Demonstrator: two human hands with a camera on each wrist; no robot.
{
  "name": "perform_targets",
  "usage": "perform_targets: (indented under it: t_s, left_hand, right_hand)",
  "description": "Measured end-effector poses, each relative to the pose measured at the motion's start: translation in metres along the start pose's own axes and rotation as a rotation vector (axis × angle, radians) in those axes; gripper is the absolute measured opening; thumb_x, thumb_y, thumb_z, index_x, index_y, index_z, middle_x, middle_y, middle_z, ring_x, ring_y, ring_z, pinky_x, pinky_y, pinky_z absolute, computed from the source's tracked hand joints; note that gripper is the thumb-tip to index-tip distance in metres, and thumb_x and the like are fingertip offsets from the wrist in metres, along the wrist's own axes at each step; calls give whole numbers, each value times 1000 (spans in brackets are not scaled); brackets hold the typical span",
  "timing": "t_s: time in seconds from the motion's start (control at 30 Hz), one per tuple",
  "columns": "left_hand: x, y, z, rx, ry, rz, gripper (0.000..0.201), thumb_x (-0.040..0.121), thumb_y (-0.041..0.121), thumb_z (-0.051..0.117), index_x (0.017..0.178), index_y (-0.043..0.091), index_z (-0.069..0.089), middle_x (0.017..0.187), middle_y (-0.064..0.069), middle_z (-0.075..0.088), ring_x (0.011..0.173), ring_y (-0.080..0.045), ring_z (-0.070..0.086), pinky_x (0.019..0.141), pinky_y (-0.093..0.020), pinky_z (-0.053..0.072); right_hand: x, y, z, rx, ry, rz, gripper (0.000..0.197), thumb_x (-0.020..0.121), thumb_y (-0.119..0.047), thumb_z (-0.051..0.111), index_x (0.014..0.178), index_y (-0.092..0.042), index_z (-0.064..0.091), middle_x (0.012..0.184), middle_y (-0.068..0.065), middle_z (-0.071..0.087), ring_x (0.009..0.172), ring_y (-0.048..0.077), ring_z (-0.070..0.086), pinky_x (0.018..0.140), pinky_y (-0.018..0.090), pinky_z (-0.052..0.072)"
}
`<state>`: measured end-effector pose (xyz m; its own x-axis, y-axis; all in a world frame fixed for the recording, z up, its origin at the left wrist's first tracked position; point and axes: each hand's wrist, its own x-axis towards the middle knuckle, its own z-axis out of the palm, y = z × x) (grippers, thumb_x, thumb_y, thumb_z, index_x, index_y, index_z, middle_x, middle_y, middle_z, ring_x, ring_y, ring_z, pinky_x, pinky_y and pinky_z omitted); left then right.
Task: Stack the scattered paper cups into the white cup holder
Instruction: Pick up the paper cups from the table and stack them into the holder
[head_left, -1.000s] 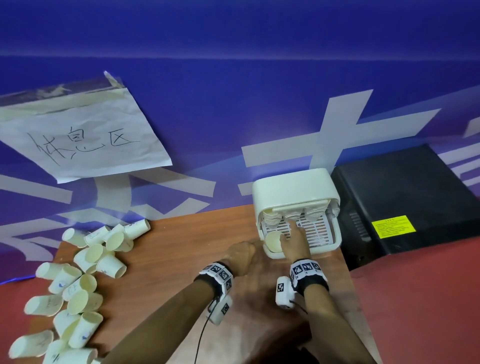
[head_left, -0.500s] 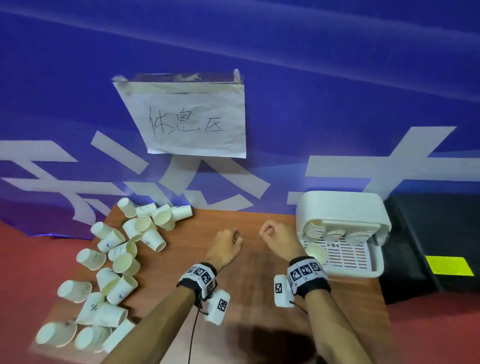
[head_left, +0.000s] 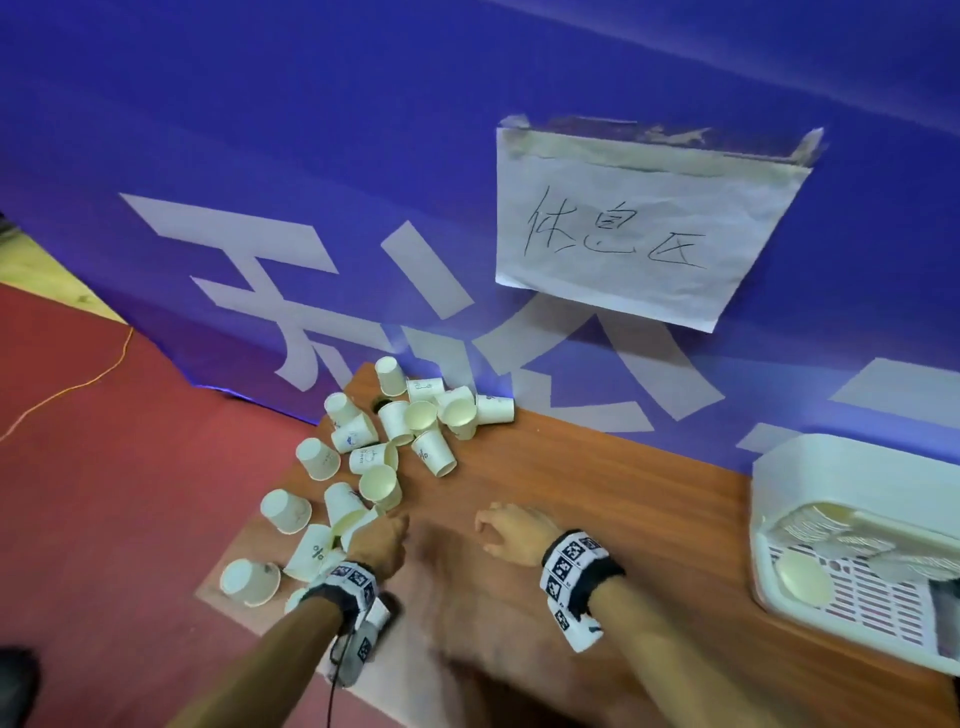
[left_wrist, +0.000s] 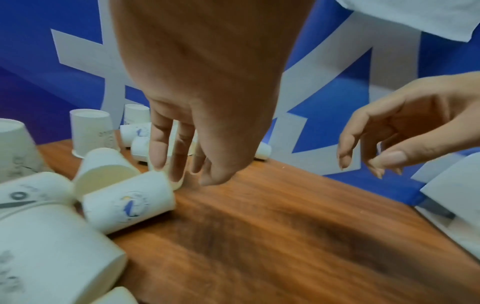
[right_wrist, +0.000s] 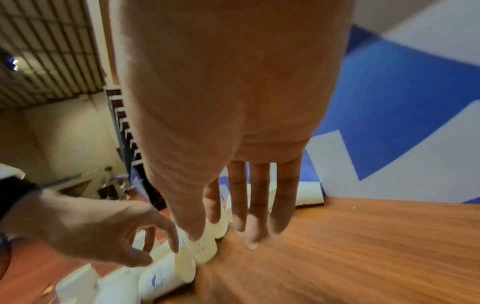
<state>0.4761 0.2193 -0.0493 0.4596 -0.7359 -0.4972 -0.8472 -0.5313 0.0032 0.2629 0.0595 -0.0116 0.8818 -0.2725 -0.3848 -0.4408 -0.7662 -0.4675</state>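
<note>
Paper cups (head_left: 384, 457) lie heaped at the left end of the wooden table (head_left: 597, 499), some on their sides, some mouth down, many touching; the white cup holder (head_left: 841, 467) stands well apart at the right end, with one cup lying on its slatted tray. Judged from this, the main risk is in the pick: the cups are light and round, so a finger brushing a tipped one could roll it off the near left edge, and a hard pinch could crush a rim so it will not nest. The left hand (head_left: 379, 543) hovers palm down over the near side of the heap, fingers (left_wrist: 158, 148) straight and pointing down, their tips beside a cup on its side; it holds nothing. The right hand (head_left: 517, 532) hangs over bare wood near the heap, fingers loose and slack, also empty.
</note>
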Motion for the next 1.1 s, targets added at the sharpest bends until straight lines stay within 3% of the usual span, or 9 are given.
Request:
perform_targets:
  t_s: [0.17,0.43,0.53,0.6,0.73,0.8,0.87,1.0,1.1]
  left_hand:
    - [30,-38,18,169,-98,85,60,86,3,56,140,27,45,138,-1,57,116,-28,63,92,-40,54]
    - [47,-34,25,356,-76,225,35,104,8,38,135,12,52,136,-8,57,121,-31,60,96,-42,52]
    - [47,-26,17,271,-77,219,28,97,5,47,121,11,60,126,-9,61,112,-29,64,91,-39,54]
    - [50,-24,11,256,-101,237,21,84,8,56,100,19,62,106,-4,68,90,-26,69,78,-39,59]
    - [70,-30,24,186,-121,224,12,76,15,53,74,23,44,87,-1,61,61,-25,61,59,-41,58]
    - [55,-21,1,116,-74,243,8,82,14,54,78,21,53,90,-2,63,63,-28,63,60,-38,57]
    - [46,-15,-18,51,34,281,13,94,18,54,93,12,65,97,-7,64,78,-33,68,63,-32,48]
    - [37,-18,-45,-62,213,278,38,104,34,45,88,7,68,99,-7,56,79,-32,64,59,-35,41]
    - [36,-25,-54,-133,260,276,41,104,37,44,86,9,68,95,-5,58,78,-30,64,59,-34,41]
  right_hand:
    - [33,2,16,-77,-110,33,36,96,-29,61,130,-21,52,129,6,53,114,29,58,97,43,47]
    - [66,12,26,-102,-177,104,33,96,-26,60,127,-21,52,123,5,53,109,30,59,92,46,49]
    - [82,17,26,-109,-208,109,35,97,-26,59,130,-19,52,127,8,55,108,30,59,89,44,51]
    - [93,20,22,-122,-198,111,35,98,-26,58,131,-17,52,127,9,56,108,29,59,87,40,49]
    - [119,26,2,-139,-100,154,37,98,-28,60,131,-15,54,141,8,46,109,28,60,88,39,51]
    - [137,29,-10,-145,-46,183,39,95,-29,62,130,-13,58,158,7,27,108,31,63,90,43,54]
    - [153,29,-25,-134,3,192,42,92,-26,65,132,-12,59,165,2,13,100,31,66,84,42,56]
    - [183,32,-45,-106,44,180,77,89,-19,66,157,-23,31,164,4,23,111,36,64,96,42,52]
    - [204,44,-42,-71,15,210,81,88,-23,69,159,-28,29,166,0,20,128,37,54,107,43,45]
